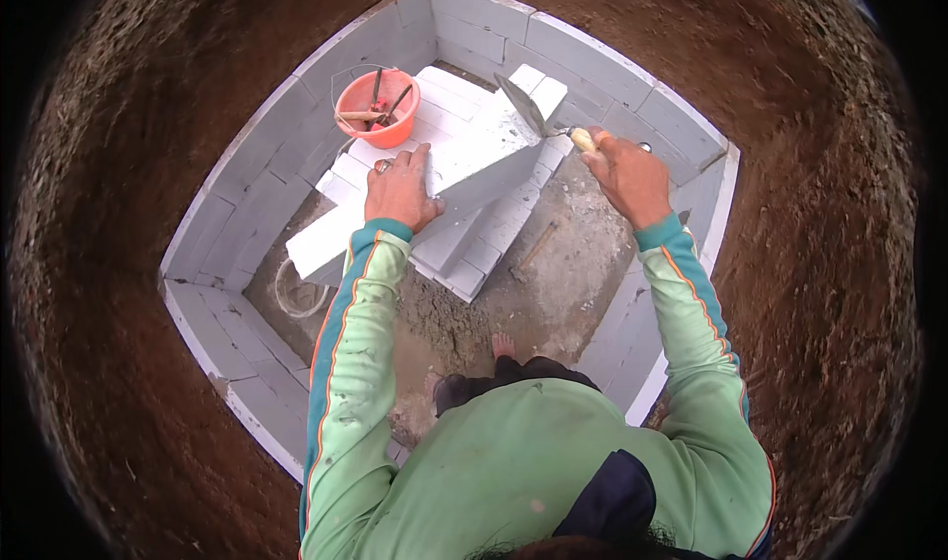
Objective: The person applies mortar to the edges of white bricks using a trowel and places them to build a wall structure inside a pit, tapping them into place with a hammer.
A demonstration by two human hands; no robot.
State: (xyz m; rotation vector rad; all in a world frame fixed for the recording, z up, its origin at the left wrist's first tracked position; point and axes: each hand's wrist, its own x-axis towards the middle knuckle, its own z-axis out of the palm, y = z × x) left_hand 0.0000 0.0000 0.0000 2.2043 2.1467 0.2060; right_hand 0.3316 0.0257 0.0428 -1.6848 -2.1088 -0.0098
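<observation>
Head view: left hand [399, 187] grips the block [484, 155]; beside its end, right hand [634, 177] holds a trowel [523, 106].

Left fingers [423, 155] hold a pale block [484, 152] while right fingers [598, 139] grip a trowel [521, 105].

The block [484, 153] is white, the bucket [392, 136] orange, the trowel handle [583, 140] cream.

Bright, diffuse light seems to fall from above me. The tops of my blocks [482, 155] glare nearly white; their sides are in soft grey shade. My left hand [403, 190] and right hand [634, 179] look fairly sharp. The walls [255, 160] bow outward through the fisheye lens, and the dirt [123, 224] blurs toward black corners.
</observation>
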